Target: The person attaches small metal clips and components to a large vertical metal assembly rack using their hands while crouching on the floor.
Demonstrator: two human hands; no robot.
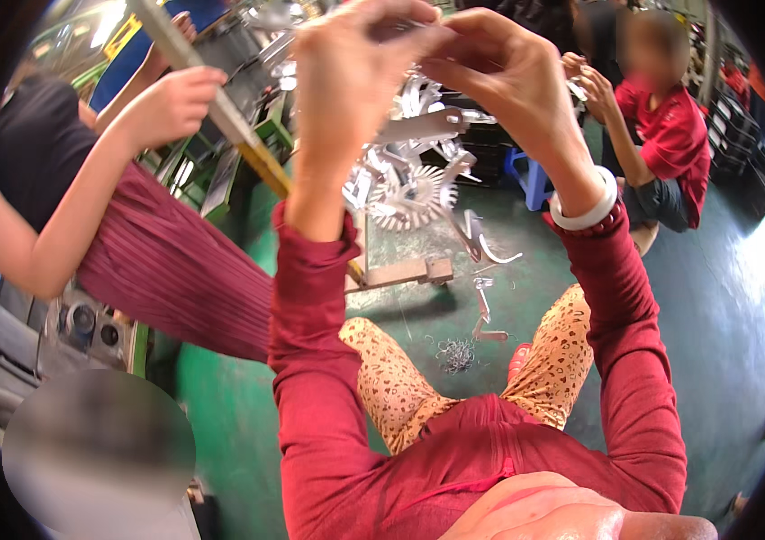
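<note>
Both my hands are raised high and brought together at the top of the view. My left hand (351,76) has its fingers curled, with thumb and fingertips meeting those of my right hand (517,72). The fingers of both are pinched together, and whatever sits between them is too hidden and blurred to name. A white bracelet (588,200) circles my right wrist. Just below and behind my hands is a heap of silvery metal parts (409,193), some with comb-like teeth. A flat grey metal arm (423,126) juts out between my wrists.
Loose metal pieces (483,306) and a tangle of thin shavings (456,355) lie on the green floor (229,423). A wheeled stand (400,273) is under the heap. A co-worker in maroon trousers (180,256) is close at left; another in a red shirt (675,135) sits right, beside a blue stool (531,180).
</note>
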